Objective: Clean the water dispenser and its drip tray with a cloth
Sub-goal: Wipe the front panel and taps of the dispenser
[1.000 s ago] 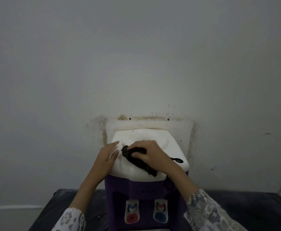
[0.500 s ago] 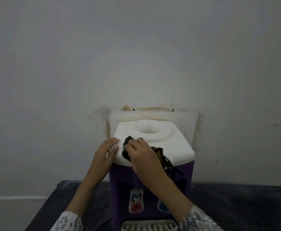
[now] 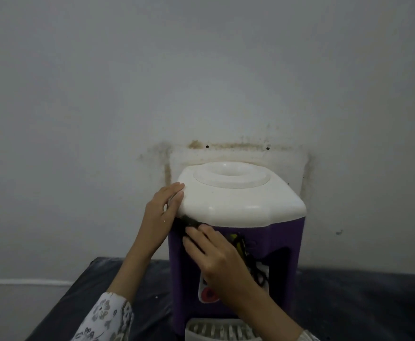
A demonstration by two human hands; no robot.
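A small water dispenser point(image 3: 275, 232) with a purple body and a white top point(image 3: 238, 200) stands on a dark table against the wall. My left hand point(image 3: 161, 215) rests flat against its upper left corner, fingers straight. My right hand point(image 3: 216, 259) presses a dark cloth point(image 3: 189, 222) against the purple front just under the white lid's left edge. Frayed cloth ends point(image 3: 241, 244) hang to the right of that hand. The white slotted drip tray point(image 3: 216, 329) shows at the bottom edge. A tap button with a red lever point(image 3: 207, 294) peeks out beneath my wrist.
The dark table point(image 3: 361, 303) stretches left and right of the dispenser. The grey wall point(image 3: 201, 70) close behind it carries brown stain marks point(image 3: 228, 145) outlining a rectangle above the lid.
My right hand has slid the cloth from the white top down over its front-left edge onto the purple front. The left hand has stayed at the left corner. The camera has tilted down.
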